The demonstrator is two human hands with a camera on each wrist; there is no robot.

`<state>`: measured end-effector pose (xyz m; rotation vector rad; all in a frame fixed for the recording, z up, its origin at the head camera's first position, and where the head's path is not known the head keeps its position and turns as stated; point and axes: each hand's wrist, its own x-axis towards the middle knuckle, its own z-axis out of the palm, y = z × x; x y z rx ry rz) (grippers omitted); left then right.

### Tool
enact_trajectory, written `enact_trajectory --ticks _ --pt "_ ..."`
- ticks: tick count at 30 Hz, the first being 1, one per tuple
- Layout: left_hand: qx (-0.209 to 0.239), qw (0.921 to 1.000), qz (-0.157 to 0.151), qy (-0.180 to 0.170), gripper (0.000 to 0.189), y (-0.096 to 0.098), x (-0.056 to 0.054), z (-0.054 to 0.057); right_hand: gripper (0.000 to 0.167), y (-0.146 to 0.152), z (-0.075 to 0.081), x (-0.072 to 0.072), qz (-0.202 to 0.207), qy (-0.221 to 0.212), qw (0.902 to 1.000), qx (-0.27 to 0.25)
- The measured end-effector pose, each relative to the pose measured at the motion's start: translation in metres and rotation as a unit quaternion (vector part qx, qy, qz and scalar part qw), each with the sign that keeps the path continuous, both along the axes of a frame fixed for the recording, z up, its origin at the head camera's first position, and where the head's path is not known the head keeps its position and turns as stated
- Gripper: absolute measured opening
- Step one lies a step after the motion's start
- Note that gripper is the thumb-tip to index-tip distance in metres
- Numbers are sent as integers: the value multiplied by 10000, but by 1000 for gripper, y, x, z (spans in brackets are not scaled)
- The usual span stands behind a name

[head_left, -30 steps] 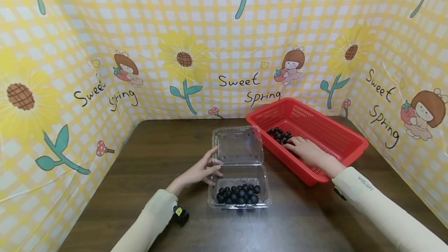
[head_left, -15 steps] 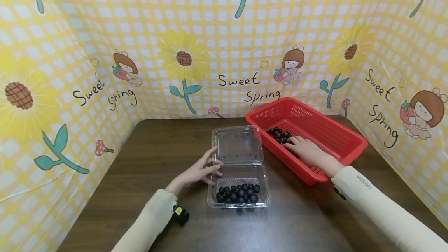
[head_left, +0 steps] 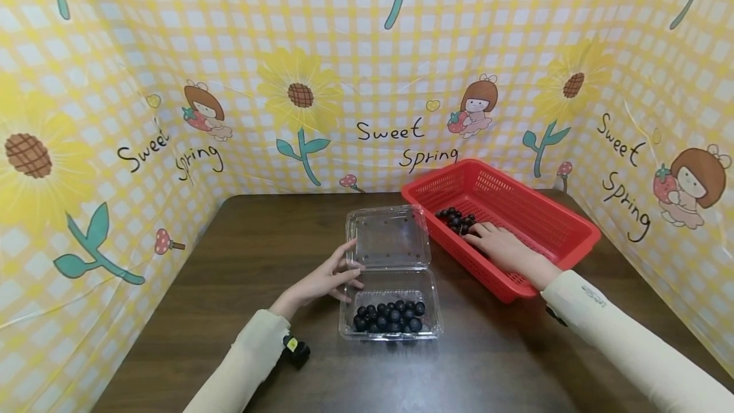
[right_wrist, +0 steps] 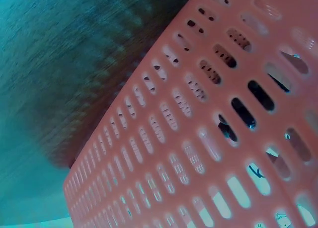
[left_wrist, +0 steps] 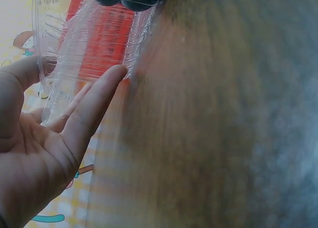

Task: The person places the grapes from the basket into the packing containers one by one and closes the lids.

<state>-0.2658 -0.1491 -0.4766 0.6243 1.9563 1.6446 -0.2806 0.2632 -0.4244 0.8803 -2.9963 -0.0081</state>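
Observation:
In the head view, my left hand (head_left: 321, 278) is at the left side of a clear plastic clamshell container (head_left: 436, 298). The thumb reaches over its rim, and the fingers lie fairly straight along the outer wall in the left wrist view. Dark round grapes (head_left: 394, 316) lie together at the near end of the container's base; its lid (head_left: 390, 238) stands raised behind. My right hand (head_left: 499, 248) reaches down into a red slotted basket (head_left: 539, 228), fingers bent over a bunch of dark grapes (head_left: 454, 218). Those fingertips are hidden, so I cannot tell whether they pinch a grape.
Both containers stand on a dark wooden table (head_left: 264, 234). The basket's left wall passes close to the clamshell's lid. A yellow checked cloth (head_left: 344, 30) with sunflowers hangs along the back and sides of the table.

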Motion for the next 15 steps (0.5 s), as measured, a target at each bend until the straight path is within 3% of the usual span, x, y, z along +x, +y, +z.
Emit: enact_trajectory --ticks 5,12,15 --pt "2 10000 -8 -46 71 0 0 1 60 0 -2 -2 42 94 9999 51" --pt "58 10000 -55 -31 70 3 11 18 56 1 -3 -4 -53 82 9999 135" --pt "73 9999 -59 -47 70 2 6 11 56 1 -3 -4 -86 114 9998 130"
